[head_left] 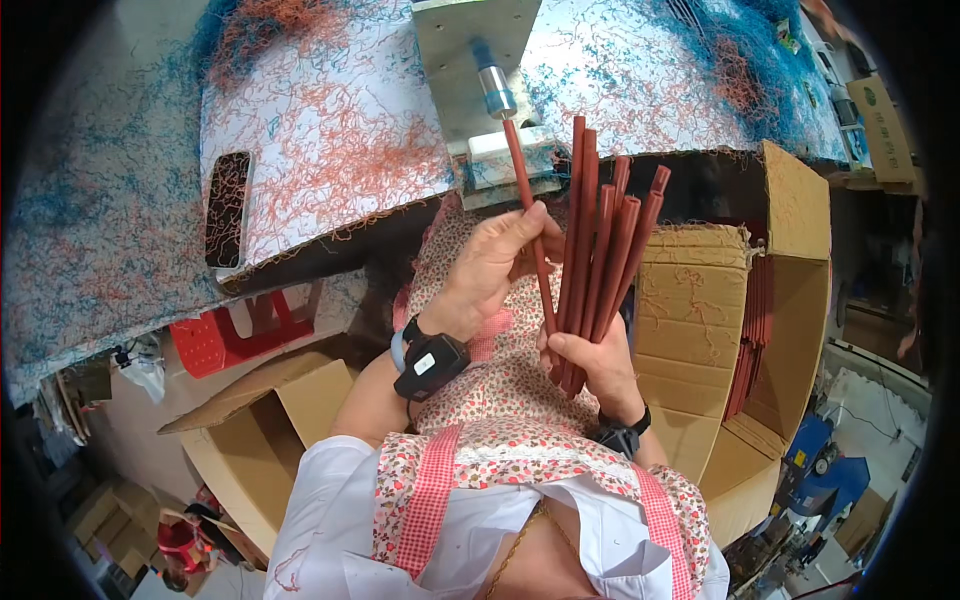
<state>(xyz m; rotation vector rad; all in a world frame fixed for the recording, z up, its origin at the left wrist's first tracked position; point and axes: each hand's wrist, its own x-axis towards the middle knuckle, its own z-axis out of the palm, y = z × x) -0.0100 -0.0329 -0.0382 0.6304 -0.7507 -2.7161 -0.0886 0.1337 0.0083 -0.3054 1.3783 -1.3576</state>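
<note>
My left hand [485, 270] pinches a single reddish-brown rod [520, 165] between thumb and fingers. The rod's upper tip is at the end of a shiny metal spindle [495, 90] on a small bench machine; I cannot tell whether it is inside. Its lower end reaches down to my right hand [602, 362]. That hand is closed round a fanned bundle of similar rods [600, 245], their upper ends standing at uneven heights. A white block [503, 143] sits below the spindle.
Orange and blue shavings litter the white tabletop [330, 120]. A phone [229, 210] lies at its left edge. On the right, an open cardboard box [800, 300] holds many more rods [755, 330]. Another open box [250, 430] stands lower left, near a red perforated part [235, 335].
</note>
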